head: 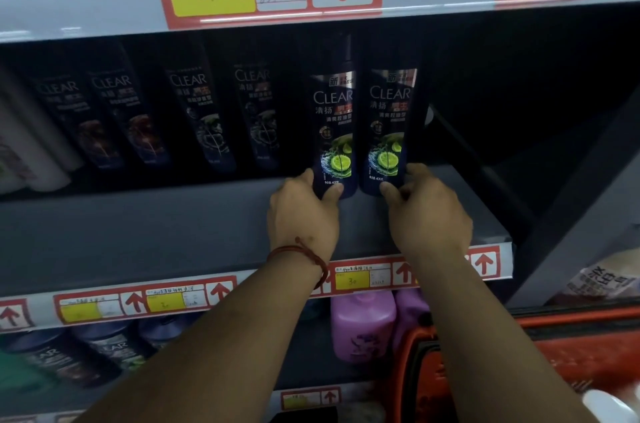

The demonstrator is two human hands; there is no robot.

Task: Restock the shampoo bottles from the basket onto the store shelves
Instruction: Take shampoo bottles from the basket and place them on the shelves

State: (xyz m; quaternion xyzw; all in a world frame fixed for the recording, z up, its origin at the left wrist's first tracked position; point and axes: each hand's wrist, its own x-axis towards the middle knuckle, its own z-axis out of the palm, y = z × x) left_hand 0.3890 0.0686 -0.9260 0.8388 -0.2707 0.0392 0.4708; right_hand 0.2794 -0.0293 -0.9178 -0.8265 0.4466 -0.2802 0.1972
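Observation:
Two dark blue CLEAR shampoo bottles with a lime picture stand side by side on the grey middle shelf. My left hand grips the base of the left bottle, thumb across its front. My right hand grips the base of the right bottle in the same way. Both bottles stand upright and lean slightly back, near the shelf's front part. An orange basket sits at the lower right, its contents mostly hidden.
Several dark CLEAR bottles line the back of the same shelf to the left. The shelf is bare to the right of my hands. Purple bottles stand on the shelf below. Price labels run along the shelf edges.

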